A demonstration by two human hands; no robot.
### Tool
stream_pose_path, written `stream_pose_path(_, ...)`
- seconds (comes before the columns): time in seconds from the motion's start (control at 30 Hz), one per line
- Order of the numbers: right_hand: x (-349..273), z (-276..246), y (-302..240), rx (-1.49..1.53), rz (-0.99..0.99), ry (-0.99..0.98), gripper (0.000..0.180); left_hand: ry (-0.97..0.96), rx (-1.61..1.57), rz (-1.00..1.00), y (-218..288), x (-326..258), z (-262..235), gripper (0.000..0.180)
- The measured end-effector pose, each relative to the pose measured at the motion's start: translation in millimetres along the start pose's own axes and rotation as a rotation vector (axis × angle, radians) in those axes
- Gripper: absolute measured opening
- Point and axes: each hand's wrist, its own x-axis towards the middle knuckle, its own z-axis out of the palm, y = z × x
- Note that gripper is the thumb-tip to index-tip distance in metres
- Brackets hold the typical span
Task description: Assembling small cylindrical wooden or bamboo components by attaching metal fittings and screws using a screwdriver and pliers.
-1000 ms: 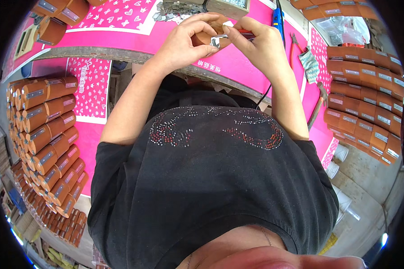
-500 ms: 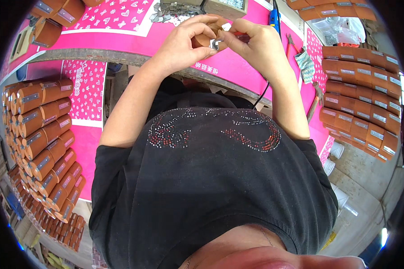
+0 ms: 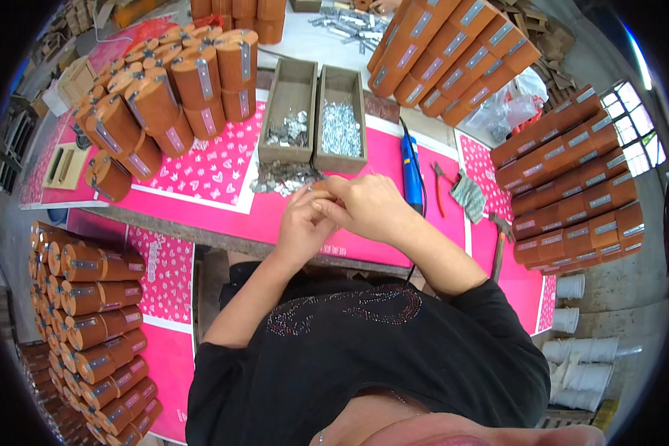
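Note:
Close together above the pink table (image 3: 379, 241), my left hand (image 3: 305, 227) and my right hand (image 3: 372, 207) meet with their fingers bent inward. My right hand lies partly over the left one's fingers. Whatever sits between them is almost wholly hidden; the earlier frame shows a brown round wooden piece with a metal clasp there. Just beyond my fingertips spreads a heap of small grey metal pieces (image 3: 282, 180). Behind it stand two long wooden boxes, the left box (image 3: 293, 85) with grey metal parts and the right box (image 3: 342, 83) with shiny small hardware.
Brown wooden cylinders with metal hinges are stacked at the back left (image 3: 193, 70), left (image 3: 100, 297), back right (image 3: 453, 52) and right (image 3: 572, 193). A blue power tool (image 3: 411, 175), red-handled pliers (image 3: 440, 193), a glove (image 3: 468, 197) and a hammer (image 3: 499, 249) lie at right. Another person's hand (image 3: 385, 6) shows far back.
The view has tilted up, bringing the boxes and far stacks into sight. My hands have drawn together, the right one now over the left, covering the wooden piece.

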Motion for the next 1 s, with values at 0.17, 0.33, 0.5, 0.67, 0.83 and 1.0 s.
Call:
stream_pose_path(0.17, -3, 7, -6, 0.036, 0.202, 0.059, 0.034, 0.054, 0.015, -0.038, 5, -1, 2, 0.015)
stream_pose_path(0.33, -3, 14, -11, -0.084, 0.200, 0.014, 0.026, -0.030, 0.043, -0.107, -4, -2, 1, 0.010)
stream_pose_path(0.5, -4, 25, -7, -0.098, 0.096, 0.173, 0.016, -0.018, 0.132, 0.026, 12, -4, -3, 0.025)
stream_pose_path(0.67, -6, 32, 0, -0.029, 0.002, 0.296, 0.015, -0.050, 0.123, 0.018, 5, -7, -7, 0.025)
stream_pose_path(0.83, -5, 36, 7, 0.013, -0.059, 0.335, 0.010, -0.140, 0.031, -0.093, 4, -2, -11, 0.024)
stream_pose_path(1.0, -5, 38, 14, 0.087, -0.100, 0.356, 0.010, -0.124, 0.148, 0.037, 6, 0, -13, 0.027)
